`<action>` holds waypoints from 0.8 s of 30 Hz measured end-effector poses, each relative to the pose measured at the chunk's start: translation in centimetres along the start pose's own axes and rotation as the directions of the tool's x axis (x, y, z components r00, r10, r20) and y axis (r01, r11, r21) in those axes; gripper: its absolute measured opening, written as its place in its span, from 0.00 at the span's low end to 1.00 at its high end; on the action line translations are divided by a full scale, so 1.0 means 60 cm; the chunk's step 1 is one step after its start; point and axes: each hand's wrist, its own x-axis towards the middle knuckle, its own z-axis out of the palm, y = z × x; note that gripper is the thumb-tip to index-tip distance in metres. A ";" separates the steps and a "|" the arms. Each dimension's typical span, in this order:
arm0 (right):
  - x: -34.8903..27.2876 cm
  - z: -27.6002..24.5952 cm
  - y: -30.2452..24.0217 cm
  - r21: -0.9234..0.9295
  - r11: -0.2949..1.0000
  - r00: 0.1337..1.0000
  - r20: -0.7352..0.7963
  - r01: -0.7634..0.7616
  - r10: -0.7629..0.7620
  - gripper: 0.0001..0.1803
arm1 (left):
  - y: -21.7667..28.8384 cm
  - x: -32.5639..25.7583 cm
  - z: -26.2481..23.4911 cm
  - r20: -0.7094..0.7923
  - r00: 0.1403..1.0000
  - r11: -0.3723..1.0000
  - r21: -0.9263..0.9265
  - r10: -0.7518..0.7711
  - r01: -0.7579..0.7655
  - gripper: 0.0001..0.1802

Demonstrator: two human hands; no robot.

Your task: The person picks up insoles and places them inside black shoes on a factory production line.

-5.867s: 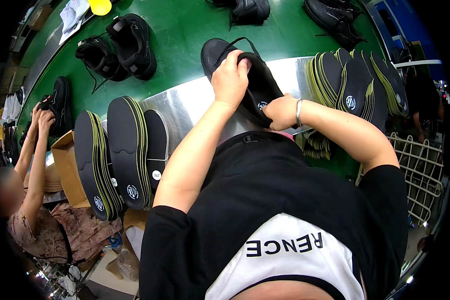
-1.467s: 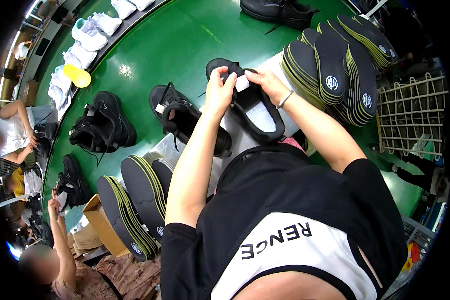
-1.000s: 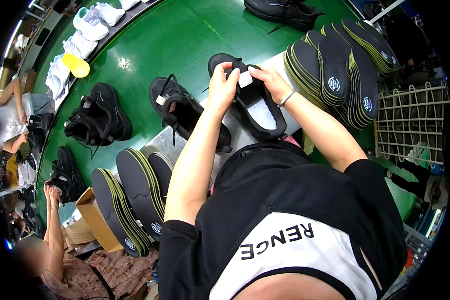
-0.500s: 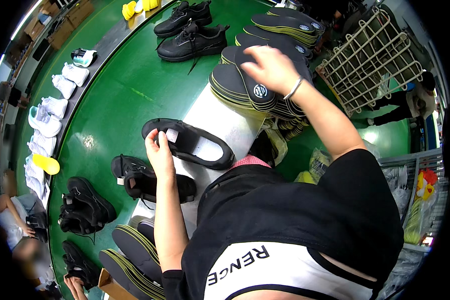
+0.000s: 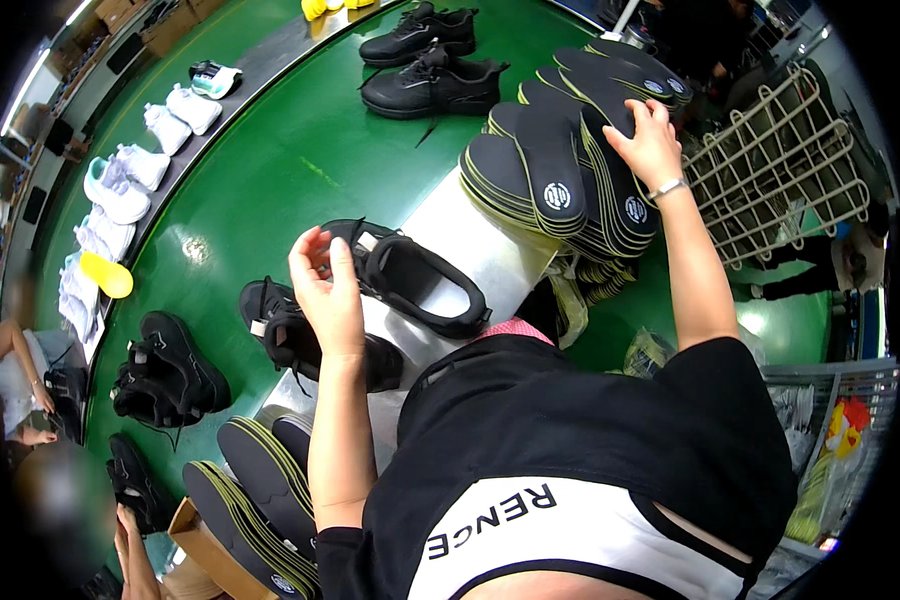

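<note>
My right hand [image 5: 650,150] reaches over the far right stacks of black insoles [image 5: 515,165] with yellow-green edges. Its fingers are spread at an insole there; whether they touch it I cannot tell. My left hand [image 5: 328,295] hovers beside a black lace-up shoe [image 5: 405,270], its fingers loosely bent, thumb apart and nothing visible between them. That shoe's opening faces up, with a pale patch inside. Partly behind my left wrist lies another black shoe [image 5: 282,325]. Both shoes rest on a shiny metal surface [image 5: 425,220].
Two black shoes [image 5: 430,80] stand on the green table [image 5: 270,190]; more [image 5: 175,375] lie at left. Insole stacks [image 5: 260,480] sit near a cardboard box [image 5: 205,550]. White shoes [image 5: 120,190] line the far track. A wire rack [image 5: 780,165] stands right. Co-workers' hands [image 5: 130,545] show at left.
My right hand has moved right and farther across the insole stacks. My left hand has lifted from the shoe's edge, its fingers more bent. The whole view has shifted somewhat.
</note>
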 end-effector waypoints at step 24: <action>-0.113 -0.020 -0.252 0.872 0.432 0.677 0.176 0.229 -0.714 0.30 | 0.052 -0.033 0.030 0.320 0.913 0.725 -0.561 -0.254 0.399 0.23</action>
